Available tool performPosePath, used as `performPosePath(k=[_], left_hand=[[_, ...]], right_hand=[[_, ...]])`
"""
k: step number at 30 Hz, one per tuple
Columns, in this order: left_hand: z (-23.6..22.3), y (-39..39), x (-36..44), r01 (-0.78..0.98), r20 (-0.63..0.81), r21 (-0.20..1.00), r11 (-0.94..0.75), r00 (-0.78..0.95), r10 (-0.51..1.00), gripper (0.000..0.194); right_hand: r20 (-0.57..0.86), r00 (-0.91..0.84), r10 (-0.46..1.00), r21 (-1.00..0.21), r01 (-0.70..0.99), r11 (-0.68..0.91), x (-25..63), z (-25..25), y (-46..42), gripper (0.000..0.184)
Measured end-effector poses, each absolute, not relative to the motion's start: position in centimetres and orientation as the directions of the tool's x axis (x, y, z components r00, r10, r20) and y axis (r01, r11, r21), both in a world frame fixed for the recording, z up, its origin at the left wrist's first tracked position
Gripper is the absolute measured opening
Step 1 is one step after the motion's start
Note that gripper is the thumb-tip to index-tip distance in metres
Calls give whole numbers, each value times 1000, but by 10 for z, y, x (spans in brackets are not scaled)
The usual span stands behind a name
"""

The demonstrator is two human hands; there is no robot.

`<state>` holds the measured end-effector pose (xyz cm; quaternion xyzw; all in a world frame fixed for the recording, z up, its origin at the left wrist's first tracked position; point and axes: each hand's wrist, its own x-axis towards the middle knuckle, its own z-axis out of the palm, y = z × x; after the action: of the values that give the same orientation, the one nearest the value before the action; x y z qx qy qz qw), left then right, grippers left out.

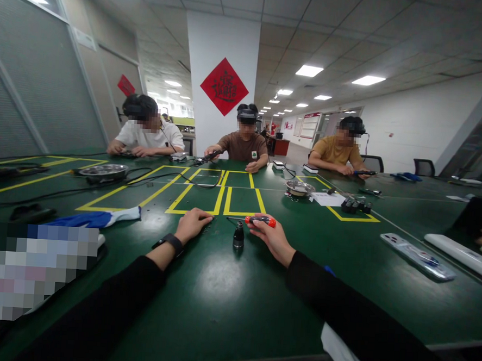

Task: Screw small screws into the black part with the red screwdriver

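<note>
My right hand [273, 238] is closed round the red and black handle of a screwdriver [263, 221]. Its thin shaft points left, roughly level, past the top of a small black cylindrical part [238, 237] with a narrower neck. That part stands upright on the green table [217, 310], between my hands. My left hand [191, 225], with a dark band on the wrist, rests on the table to the left of it. Its fingers are drawn together at the tips; what they pinch, if anything, is too small to make out. Several tiny pieces, perhaps screws [207, 228], lie beside those fingertips.
Yellow tape [194, 212] marks rectangles on the table. Metal bowls [300, 188], black parts [356, 205] and a clear case [418, 256] lie to either side. Blue-white gloves [95, 218] and black cables [143, 177] are on the left. Three people sit opposite.
</note>
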<state>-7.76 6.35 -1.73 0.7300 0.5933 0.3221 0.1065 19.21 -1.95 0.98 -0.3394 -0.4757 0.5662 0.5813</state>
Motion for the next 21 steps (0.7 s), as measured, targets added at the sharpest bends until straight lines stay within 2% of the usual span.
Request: performPosePath(k=[4, 11, 15, 21], left_hand=[[-16, 64, -73, 810, 351, 461, -361, 207, 913, 27], [-19, 60, -71, 788, 349, 505, -353, 187, 918, 23], [-22, 59, -71, 789, 360, 501, -355, 183, 915, 21], [-18, 53, -68, 745, 366, 553, -374, 186, 912, 34]], right_hand=[[165, -139, 977, -941, -320, 113, 191, 10, -19, 29], [190, -215, 958, -961, -241, 137, 191, 12, -20, 34], [178, -213, 961, -955, -272, 116, 192, 12, -20, 32], [193, -217, 957, -928, -358, 105, 195, 12, -22, 29]])
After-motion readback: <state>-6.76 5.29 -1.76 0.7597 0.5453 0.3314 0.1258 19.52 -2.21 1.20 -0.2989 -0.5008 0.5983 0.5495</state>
